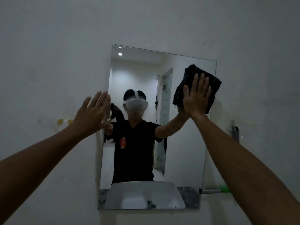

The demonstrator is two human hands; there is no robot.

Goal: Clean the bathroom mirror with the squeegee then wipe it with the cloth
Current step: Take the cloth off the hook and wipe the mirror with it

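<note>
A frameless rectangular mirror [183, 143] hangs on the white wall, tilted slightly in view. My right hand [197, 96] presses flat on a folded black cloth [193, 75] against the mirror's upper right corner; the cloth overhangs the mirror's right edge. My left hand [94, 114] is spread, fingers apart, resting at the mirror's left edge and holding nothing. The squeegee [214, 190], with a grey shaft and green handle, lies low on the right beside the mirror's bottom corner, partly hidden behind my right forearm.
The mirror reflects a person in a black shirt wearing a white headset, a white washbasin [144, 195] and a doorway. A grey hook [235, 132] is fixed to the wall right of the mirror. Yellow dots [65, 122] mark the wall on the left.
</note>
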